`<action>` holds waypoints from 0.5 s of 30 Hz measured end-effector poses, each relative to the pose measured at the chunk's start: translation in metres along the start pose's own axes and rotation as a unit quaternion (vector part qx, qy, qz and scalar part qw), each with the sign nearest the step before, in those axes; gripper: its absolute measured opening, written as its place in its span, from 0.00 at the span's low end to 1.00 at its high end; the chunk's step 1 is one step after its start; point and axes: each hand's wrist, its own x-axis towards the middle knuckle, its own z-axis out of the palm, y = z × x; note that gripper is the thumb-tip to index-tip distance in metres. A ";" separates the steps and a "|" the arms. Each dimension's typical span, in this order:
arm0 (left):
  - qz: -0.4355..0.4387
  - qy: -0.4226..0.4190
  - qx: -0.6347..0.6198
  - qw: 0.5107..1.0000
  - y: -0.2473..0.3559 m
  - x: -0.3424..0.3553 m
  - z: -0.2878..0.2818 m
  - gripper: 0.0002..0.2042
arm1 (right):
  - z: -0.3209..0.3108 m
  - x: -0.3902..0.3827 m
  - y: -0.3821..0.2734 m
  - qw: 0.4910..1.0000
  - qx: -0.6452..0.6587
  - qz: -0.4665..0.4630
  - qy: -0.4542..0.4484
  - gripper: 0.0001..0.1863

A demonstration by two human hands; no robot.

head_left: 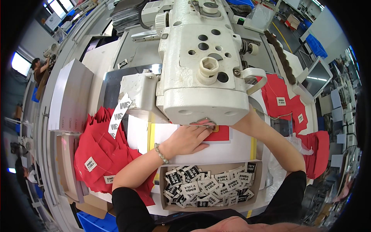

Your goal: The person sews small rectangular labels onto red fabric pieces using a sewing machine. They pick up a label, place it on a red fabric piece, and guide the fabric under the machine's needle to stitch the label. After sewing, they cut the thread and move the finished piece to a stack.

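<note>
Red cloth (221, 134) lies under the front of the sewing machine (205, 101), only its near part showing to you; the rest is hidden beneath the machine's head. It sits just right of your left hand (188, 140), whose fingers are stretched out nearly flat, thumb apart, tips at the cloth's left end. The visible part runs longer from left to right, its near edge facing you. Your right hand (244, 120) is mostly behind the machine's right corner, so you cannot tell from here whether its fingers pinch, press or touch the cloth; your left is plainly the nearer. In front of the machine, a white strip of worktop (228, 149) separates the cloth from the label box (257, 178). Left of the machine, a red pile (98, 143) crowds your left forearm.
</note>
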 end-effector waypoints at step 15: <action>-0.035 -0.038 0.030 0.998 0.005 0.001 0.004 0.24 | -0.039 -0.011 -0.019 0.996 -0.056 0.042 -0.054 0.12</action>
